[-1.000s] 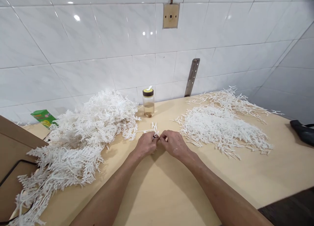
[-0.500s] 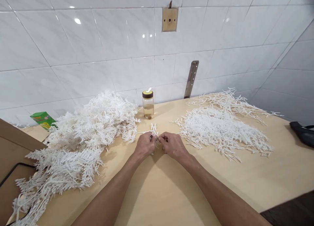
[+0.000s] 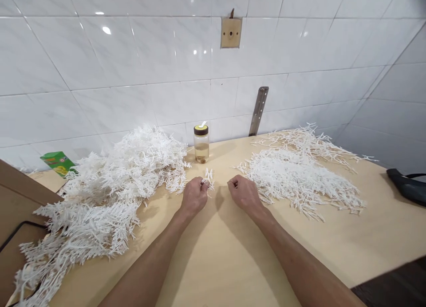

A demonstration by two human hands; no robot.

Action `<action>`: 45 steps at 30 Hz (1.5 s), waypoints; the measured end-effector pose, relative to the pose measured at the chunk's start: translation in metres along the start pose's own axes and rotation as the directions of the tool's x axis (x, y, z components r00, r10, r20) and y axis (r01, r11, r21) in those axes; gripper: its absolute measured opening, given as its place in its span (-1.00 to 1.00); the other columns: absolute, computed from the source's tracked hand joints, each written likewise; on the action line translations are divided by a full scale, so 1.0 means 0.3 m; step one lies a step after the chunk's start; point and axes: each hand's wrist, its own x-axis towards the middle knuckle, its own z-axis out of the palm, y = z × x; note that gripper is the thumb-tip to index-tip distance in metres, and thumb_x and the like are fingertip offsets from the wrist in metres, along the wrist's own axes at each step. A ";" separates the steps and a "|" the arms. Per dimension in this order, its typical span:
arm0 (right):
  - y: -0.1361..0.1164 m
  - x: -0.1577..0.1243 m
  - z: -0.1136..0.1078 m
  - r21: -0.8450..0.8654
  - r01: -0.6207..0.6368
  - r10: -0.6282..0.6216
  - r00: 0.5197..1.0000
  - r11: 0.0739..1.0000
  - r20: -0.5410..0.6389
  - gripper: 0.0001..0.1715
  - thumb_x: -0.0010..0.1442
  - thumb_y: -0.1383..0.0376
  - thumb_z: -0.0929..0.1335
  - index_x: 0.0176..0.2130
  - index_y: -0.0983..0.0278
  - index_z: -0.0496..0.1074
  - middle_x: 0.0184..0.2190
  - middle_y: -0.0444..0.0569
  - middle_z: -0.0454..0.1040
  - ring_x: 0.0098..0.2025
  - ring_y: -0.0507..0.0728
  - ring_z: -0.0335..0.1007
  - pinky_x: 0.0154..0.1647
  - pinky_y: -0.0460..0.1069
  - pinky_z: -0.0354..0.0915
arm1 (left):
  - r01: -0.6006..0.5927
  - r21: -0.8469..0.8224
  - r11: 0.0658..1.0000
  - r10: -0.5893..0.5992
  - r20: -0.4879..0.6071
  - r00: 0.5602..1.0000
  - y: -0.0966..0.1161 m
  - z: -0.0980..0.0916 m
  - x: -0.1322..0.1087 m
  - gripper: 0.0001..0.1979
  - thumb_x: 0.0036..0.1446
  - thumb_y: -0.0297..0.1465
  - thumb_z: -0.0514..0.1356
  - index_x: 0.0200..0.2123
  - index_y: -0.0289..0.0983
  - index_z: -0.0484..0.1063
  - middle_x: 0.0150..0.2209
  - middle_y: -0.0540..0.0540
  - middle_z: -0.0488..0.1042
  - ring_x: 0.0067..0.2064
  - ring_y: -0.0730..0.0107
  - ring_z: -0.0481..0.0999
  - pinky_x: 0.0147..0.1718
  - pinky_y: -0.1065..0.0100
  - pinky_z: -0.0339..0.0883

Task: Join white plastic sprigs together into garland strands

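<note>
My left hand (image 3: 195,195) is closed in a pinch, and a bit of white branched plastic sprig (image 3: 204,181) shows at its fingertips. Small white sprig pieces (image 3: 209,173) lie on the table just beyond those fingers. To the right and apart from it, my right hand (image 3: 244,192) is curled shut with thumb and fingers together; anything in it is hidden. A tall heap of white branching sprigs (image 3: 133,165) rises on the left. Near my right hand spreads a flatter pile of thin white sprigs (image 3: 296,176).
A lidded jar (image 3: 201,147) of pale liquid stands beyond my hands. A metal strip (image 3: 258,112) leans on the tiled wall (image 3: 149,103). Thin white stems (image 3: 319,143) lie at the back right, a black object (image 3: 408,185) at far right, a green box (image 3: 58,162) at left.
My hands have come apart: the right has moved right, away from the left, which stays almost in place. The whole view has shifted slightly.
</note>
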 end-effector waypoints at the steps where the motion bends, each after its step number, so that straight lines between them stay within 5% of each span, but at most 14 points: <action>1: 0.026 0.011 -0.021 -0.020 -0.012 0.011 0.999 1.000 -0.041 -0.81 0.15 0.36 0.26 -0.40 0.27 0.46 -0.41 0.00 0.54 -0.35 0.14 0.41 -0.28 -0.02 0.18 | 0.057 -0.099 0.993 -0.055 0.024 0.998 -0.012 -0.002 0.007 -0.73 0.16 -0.28 0.09 -0.55 -0.24 0.25 -0.56 0.01 0.29 -0.48 0.40 0.28 -0.46 0.38 0.05; 5: 0.099 0.045 -0.098 -0.113 -0.084 0.051 0.961 0.990 -0.271 -0.77 0.11 0.38 0.27 -0.25 0.31 0.50 -0.21 0.14 0.50 -0.29 0.17 0.41 -0.22 0.02 0.22 | 0.186 -0.340 0.922 -0.159 0.105 0.982 -0.039 0.001 0.019 -0.65 0.06 -0.11 0.15 -0.56 -0.27 0.35 -0.65 0.06 0.20 -0.55 0.43 0.22 -0.53 0.41 0.03; 7: 0.091 0.044 -0.113 -0.029 -0.064 0.053 0.958 0.998 -0.282 -0.74 0.12 0.34 0.28 -0.22 0.31 0.52 -0.16 0.14 0.50 -0.34 0.15 0.41 -0.22 0.03 0.24 | 0.198 -0.360 0.912 -0.162 0.128 0.978 -0.040 0.007 0.018 -0.63 0.04 -0.08 0.17 -0.55 -0.28 0.39 -0.67 0.07 0.19 -0.56 0.45 0.20 -0.55 0.41 0.03; 10: 0.025 0.018 -0.096 0.224 0.031 -0.024 0.999 0.974 -0.033 -0.69 0.18 0.18 0.28 -0.24 0.27 0.55 -0.31 0.02 0.57 -0.43 0.11 0.41 -0.28 0.00 0.27 | 0.176 -0.370 0.912 -0.131 0.145 0.981 -0.039 0.016 0.015 -0.62 0.04 -0.08 0.16 -0.52 -0.30 0.44 -0.63 0.05 0.26 -0.55 0.47 0.21 -0.53 0.41 0.06; 12: -0.027 -0.008 -0.072 0.336 0.070 -0.128 0.980 0.939 0.154 -0.64 0.19 0.11 0.28 -0.25 0.24 0.57 -0.37 -0.04 0.58 -0.44 0.10 0.41 -0.33 -0.02 0.27 | 0.142 -0.393 0.908 -0.089 0.151 0.985 -0.038 0.019 0.015 -0.62 0.05 -0.09 0.16 -0.51 -0.31 0.44 -0.60 0.04 0.30 -0.51 0.46 0.24 -0.49 0.42 0.09; 16: -0.073 -0.039 -0.037 0.383 0.093 -0.201 0.947 0.919 0.252 -0.68 0.16 0.15 0.29 -0.30 0.23 0.58 -0.39 -0.09 0.60 -0.40 0.10 0.42 -0.33 -0.05 0.25 | 0.089 -0.387 0.918 -0.024 0.169 0.985 -0.032 0.022 0.015 -0.64 0.07 -0.13 0.15 -0.56 -0.31 0.36 -0.59 0.05 0.27 -0.49 0.47 0.23 -0.48 0.43 0.08; 30: -0.063 -0.046 0.002 0.279 0.126 -0.184 0.964 0.952 0.192 -0.80 0.10 0.27 0.30 -0.43 0.24 0.51 -0.49 -0.11 0.55 -0.51 0.05 0.36 -0.42 -0.07 0.17 | 0.102 -0.232 0.967 -0.054 0.203 0.978 -0.010 0.013 0.008 -0.74 0.04 -0.24 0.16 -0.56 -0.30 0.35 -0.60 0.07 0.26 -0.50 0.46 0.25 -0.48 0.42 0.07; 38: -0.081 -0.049 0.043 0.091 0.086 -0.099 0.984 0.992 0.151 -0.84 0.08 0.37 0.30 -0.48 0.25 0.45 -0.49 -0.08 0.53 -0.43 0.08 0.37 -0.39 -0.08 0.14 | -0.203 0.020 0.979 0.202 0.044 0.978 0.008 0.025 -0.017 -0.81 0.12 -0.40 0.05 -0.54 -0.25 0.24 -0.53 0.01 0.29 -0.45 0.42 0.23 -0.44 0.37 0.03; 41: -0.049 -0.025 0.046 -0.018 0.086 -0.086 0.995 0.996 0.042 -0.85 0.08 0.41 0.29 -0.45 0.28 0.44 -0.47 -0.03 0.52 -0.42 0.09 0.36 -0.38 -0.06 0.12 | -0.181 -0.050 0.982 0.181 -0.003 0.984 0.022 0.010 -0.018 -0.80 0.11 -0.38 0.08 -0.55 -0.25 0.26 -0.55 0.01 0.29 -0.47 0.43 0.24 -0.45 0.39 0.06; 45: 0.027 0.021 -0.017 -0.033 -0.010 0.007 0.996 0.999 -0.088 -0.85 0.12 0.36 0.28 -0.41 0.28 0.45 -0.42 -0.01 0.54 -0.37 0.12 0.40 -0.29 -0.04 0.15 | 0.057 -0.388 0.920 -0.050 0.028 0.998 0.020 -0.003 -0.006 -0.71 0.08 -0.21 0.19 -0.56 -0.27 0.33 -0.65 0.08 0.20 -0.58 0.51 0.19 -0.54 0.44 0.07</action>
